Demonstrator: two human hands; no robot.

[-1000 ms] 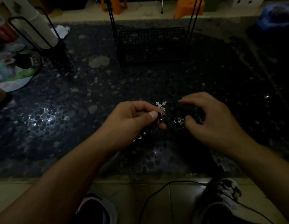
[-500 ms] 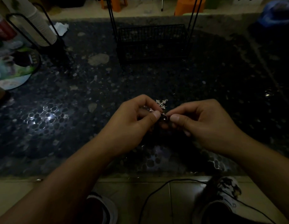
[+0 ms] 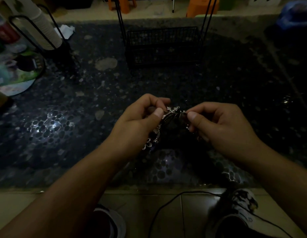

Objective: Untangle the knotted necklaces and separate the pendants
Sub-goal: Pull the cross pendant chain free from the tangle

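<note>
Hands close together above the dark tabletop [image 3: 235, 100], both at work on the knotted necklaces [image 3: 172, 115]. Left hand [image 3: 140, 121] pinches one side of the tangle, right hand [image 3: 218, 124] pinches the other, likely to stretch the knot open between them. Cross pendant [image 3: 173, 109] sits on top between the thumbs; more silver pendants [image 3: 153, 136] dangle below the left hand. Knot not yet free, I'd say.

You are sitting in a dim room that looks like a small drink stall or a home kitchen corner. The dark speckled stone tabletop [image 3: 77, 107] carries a wire holder with a stack of paper cups [image 3: 44, 30] and a black wire basket [image 3: 163, 45]. Orange plastic stools [image 3: 200, 6] stand on the pale tiled floor [image 3: 144, 203].
</note>
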